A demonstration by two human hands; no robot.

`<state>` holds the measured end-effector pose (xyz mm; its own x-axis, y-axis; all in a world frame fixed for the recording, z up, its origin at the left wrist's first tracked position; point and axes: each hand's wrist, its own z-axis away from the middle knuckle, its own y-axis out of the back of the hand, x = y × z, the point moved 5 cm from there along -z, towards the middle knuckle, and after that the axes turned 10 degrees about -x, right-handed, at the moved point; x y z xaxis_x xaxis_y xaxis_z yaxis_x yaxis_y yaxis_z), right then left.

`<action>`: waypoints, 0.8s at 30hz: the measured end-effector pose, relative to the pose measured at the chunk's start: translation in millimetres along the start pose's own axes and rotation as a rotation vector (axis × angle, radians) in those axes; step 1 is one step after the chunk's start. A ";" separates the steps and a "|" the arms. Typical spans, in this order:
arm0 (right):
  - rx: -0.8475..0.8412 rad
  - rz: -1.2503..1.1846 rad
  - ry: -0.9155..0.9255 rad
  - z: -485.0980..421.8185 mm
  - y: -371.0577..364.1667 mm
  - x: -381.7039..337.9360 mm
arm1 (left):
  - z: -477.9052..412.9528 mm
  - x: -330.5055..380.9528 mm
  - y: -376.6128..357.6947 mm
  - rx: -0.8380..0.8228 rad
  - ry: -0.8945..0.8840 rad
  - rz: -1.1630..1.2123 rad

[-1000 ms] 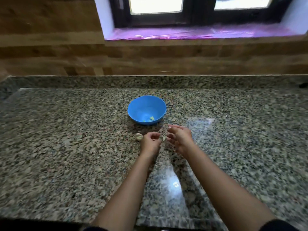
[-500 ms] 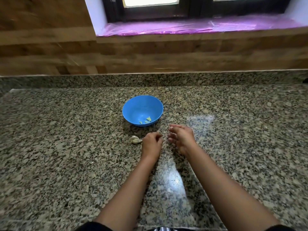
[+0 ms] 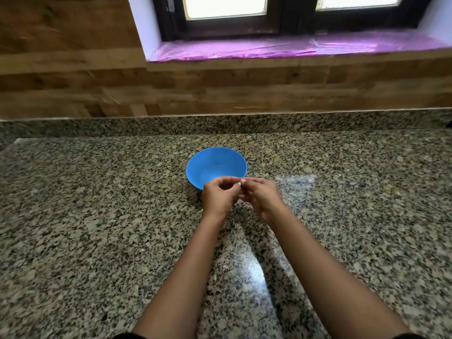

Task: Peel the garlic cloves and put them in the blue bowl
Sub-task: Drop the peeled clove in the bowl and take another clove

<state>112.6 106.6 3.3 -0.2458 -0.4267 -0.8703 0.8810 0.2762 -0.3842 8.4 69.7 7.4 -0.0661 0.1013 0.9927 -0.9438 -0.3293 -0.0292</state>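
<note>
**One clove, pinched at the bowl**

Your desk [image 3: 97,216] carries one blue bowl [image 3: 195,167] at centre. At its near rim your left hand [image 3: 219,195] and right hand [image 3: 261,196] meet, fingers [image 3: 230,182] curled, pinching one garlic clove [image 3: 239,183]. Expect it to be light, firm and slippery once bared. Hold it by its ends.

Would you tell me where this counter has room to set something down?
Bare counter lies either side of the blue bowl and outside both forearms. Crowded: bowl's near rim, where left hand and right hand pinch a garlic clove.
</note>
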 end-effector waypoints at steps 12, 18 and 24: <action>0.018 -0.213 -0.023 14.5 1.1 -3.6 | 11.9 2.8 7.0 0.003 -0.028 0.059; -0.004 -0.202 -0.005 19.9 -2.5 -7.5 | 17.6 1.8 12.0 -0.046 -0.070 -0.127; -0.044 -0.179 0.001 21.4 -12.2 -6.1 | 19.7 4.9 16.3 -0.081 -0.068 -0.086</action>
<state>112.0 87.4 19.9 -0.3981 -0.4712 -0.7871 0.8046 0.2329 -0.5463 -0.9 46.4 14.1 0.0357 0.0612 0.9975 -0.9682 -0.2451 0.0497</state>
